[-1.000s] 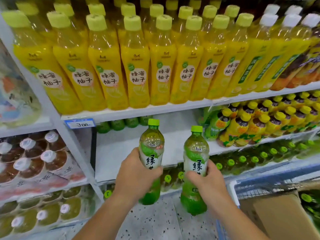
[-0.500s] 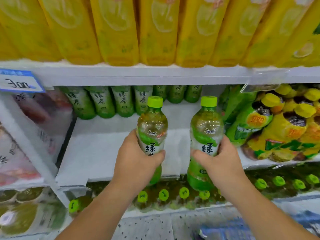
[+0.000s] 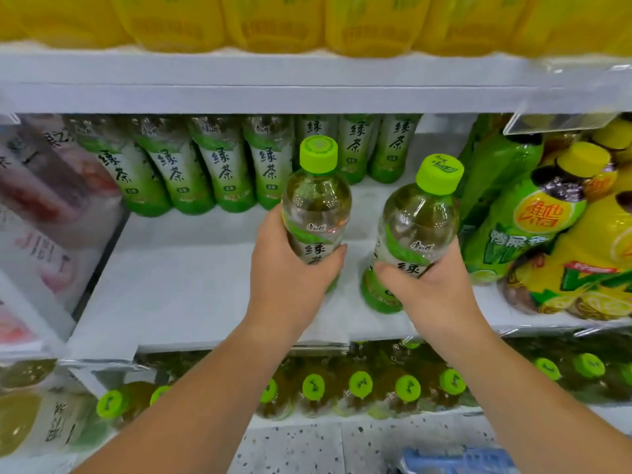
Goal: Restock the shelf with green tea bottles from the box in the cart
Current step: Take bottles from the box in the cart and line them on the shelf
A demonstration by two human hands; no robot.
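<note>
Green-capped tea bottles at mid-frame, over the white shelf. Left hand grips the left bottle, upright. Right hand grips the right bottle, tilted right. Stocked row at the shelf back, upper centre.

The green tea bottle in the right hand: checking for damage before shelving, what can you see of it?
The green tea bottle looks like clear plastic holding yellow-green drink, with a lime cap on and a white-and-green label with dark characters. It tilts, cap leaning right, over the white shelf. The right hand grips its lower half, fingers round the label. No dents show; whether its base touches the shelf is unclear.
</note>
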